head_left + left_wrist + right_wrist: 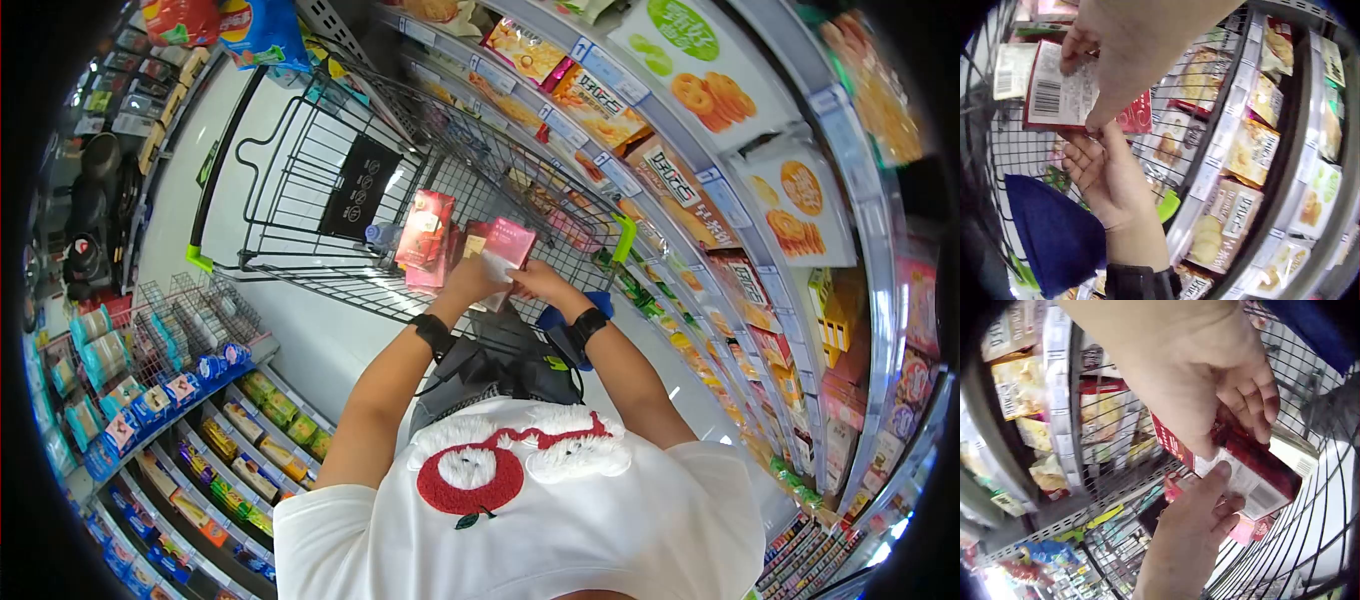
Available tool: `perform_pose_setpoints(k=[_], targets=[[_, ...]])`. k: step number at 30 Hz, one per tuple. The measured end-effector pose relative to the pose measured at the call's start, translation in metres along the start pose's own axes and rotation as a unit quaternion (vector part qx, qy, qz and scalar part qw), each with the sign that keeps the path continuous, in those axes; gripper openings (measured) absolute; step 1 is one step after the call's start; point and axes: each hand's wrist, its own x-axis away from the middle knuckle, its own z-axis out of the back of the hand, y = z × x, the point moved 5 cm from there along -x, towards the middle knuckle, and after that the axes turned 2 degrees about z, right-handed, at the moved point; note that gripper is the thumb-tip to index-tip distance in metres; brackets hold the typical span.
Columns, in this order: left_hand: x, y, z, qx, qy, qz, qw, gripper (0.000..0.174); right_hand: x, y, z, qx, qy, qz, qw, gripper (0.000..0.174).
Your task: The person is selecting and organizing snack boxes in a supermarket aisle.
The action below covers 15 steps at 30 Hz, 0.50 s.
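Both hands are at a red box [512, 243] with a white barcode label, held over the cart. In the left wrist view, my left hand [1100, 59] comes from the top, its curled fingers on the labelled box [1046, 94]. My right hand [1110, 178] grips the lower edge, thumb at the edge and fingers beneath. In the right wrist view, the right hand [1222, 387] curls around the dark red side of the box [1263, 472], and the left hand [1194, 528] has its fingertips against the label. More red boxes [425, 230] lie in the cart, left of the hands.
The wire shopping cart [300, 205] stands in front of the body, with green corner pieces. Shelves of packaged biscuits [600, 105] run along the right. Lower left are wire baskets and a snack shelf [225, 435]. Blue fabric [1054, 231] hangs near the right wrist.
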Motion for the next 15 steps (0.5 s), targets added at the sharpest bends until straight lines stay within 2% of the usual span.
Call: perform_pose_setpoints(k=[4,7,8,9,11,12,15], targets=[[0.05,0.056,0.025,0.058,0.023,-0.007,0.998,0.081,0.077,-0.05,0.016,0.02,0.043,0.153,0.987,0.033],[0.077,0.087,0.008,0.218,0.01,-0.081,0.973,0.074,0.154,-0.076,0.02,0.018,0.101,0.231,0.967,0.031],[0.081,0.097,-0.004,0.275,-0.044,-0.107,0.954,0.058,0.18,-0.079,0.022,-0.014,0.122,0.215,0.969,0.029],[0.091,0.107,-0.012,0.366,-0.113,-0.102,0.918,0.053,0.191,-0.07,0.027,-0.03,0.12,0.246,0.961,0.028],[0.114,0.131,-0.028,0.53,-0.252,-0.08,0.806,0.045,0.215,-0.049,0.039,-0.057,0.115,0.305,0.944,0.026],[0.136,0.148,-0.026,0.57,-0.262,-0.075,0.775,0.041,0.239,-0.051,0.033,-0.106,0.092,0.303,0.943,0.024],[0.17,0.18,-0.027,0.647,-0.3,-0.136,0.687,0.044,0.279,-0.039,0.038,-0.09,0.214,0.308,0.923,0.024]])
